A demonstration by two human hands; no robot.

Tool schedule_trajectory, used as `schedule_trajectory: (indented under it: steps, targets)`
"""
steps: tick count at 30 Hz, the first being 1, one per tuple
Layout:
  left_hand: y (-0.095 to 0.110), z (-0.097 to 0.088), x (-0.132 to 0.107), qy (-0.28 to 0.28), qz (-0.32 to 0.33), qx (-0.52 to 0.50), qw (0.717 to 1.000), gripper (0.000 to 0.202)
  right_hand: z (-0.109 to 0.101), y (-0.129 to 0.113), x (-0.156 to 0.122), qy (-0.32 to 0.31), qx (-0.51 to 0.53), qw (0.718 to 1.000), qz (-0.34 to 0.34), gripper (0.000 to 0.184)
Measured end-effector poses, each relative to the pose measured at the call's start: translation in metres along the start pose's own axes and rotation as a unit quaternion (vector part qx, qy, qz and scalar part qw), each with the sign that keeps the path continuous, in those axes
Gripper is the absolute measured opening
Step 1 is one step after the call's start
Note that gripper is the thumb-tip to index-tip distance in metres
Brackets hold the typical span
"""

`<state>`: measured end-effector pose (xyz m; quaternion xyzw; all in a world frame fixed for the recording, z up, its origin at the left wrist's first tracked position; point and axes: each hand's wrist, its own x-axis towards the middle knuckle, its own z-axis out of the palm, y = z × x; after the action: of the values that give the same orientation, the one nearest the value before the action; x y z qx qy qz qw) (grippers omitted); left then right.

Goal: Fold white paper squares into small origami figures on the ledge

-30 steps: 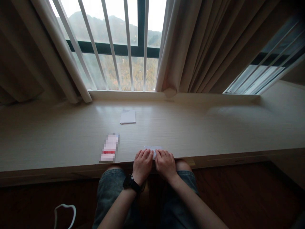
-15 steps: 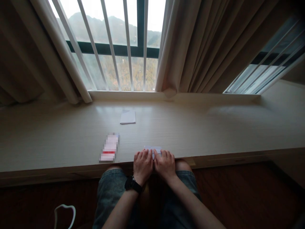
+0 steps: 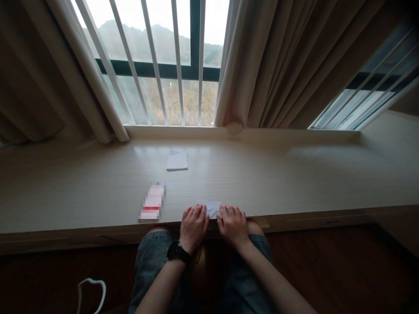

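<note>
A small folded white paper (image 3: 211,207) lies at the near edge of a pale wooden ledge (image 3: 294,174). My left hand (image 3: 194,225), with a black watch on its wrist, rests on the paper's left side, fingers bent and pressing down. On the paper's right side my right hand (image 3: 233,224) presses in the same way. Both hands cover the paper's near part. The middle of the paper shows between them, with diagonal folds.
Another folded white paper (image 3: 177,161) lies farther back on the ledge. A blurred white and red object (image 3: 152,206) sits left of my hands. Curtains (image 3: 281,65) and a barred window (image 3: 163,65) stand behind. My knees are under the ledge; a white cord (image 3: 91,292) lies on the dark floor.
My two hands have slid slightly apart on the paper, so more of its middle shows. The view has shifted a little.
</note>
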<state>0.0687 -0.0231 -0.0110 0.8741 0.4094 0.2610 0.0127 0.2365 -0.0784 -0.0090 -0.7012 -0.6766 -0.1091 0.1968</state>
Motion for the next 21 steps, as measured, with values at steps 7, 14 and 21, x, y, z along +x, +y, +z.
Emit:
schedule_trajectory:
  steps: [7, 14, 21]
  targets:
    - [-0.002, 0.003, -0.002, 0.001, -0.001, -0.005, 1.000, 0.037, 0.003, 0.002, -0.002, 0.013, 0.014, 1.000, -0.003, 0.034]
    - [-0.007, 0.003, -0.005, -0.015, 0.027, -0.011, 0.999, 0.040, 0.007, 0.008, -0.010, 0.025, 0.044, 0.999, -0.001, 0.035]
    - [-0.009, -0.006, -0.003, -0.053, 0.043, -0.017, 0.998, 0.035, 0.012, 0.018, -0.015, 0.062, 0.148, 0.987, -0.009, 0.037]
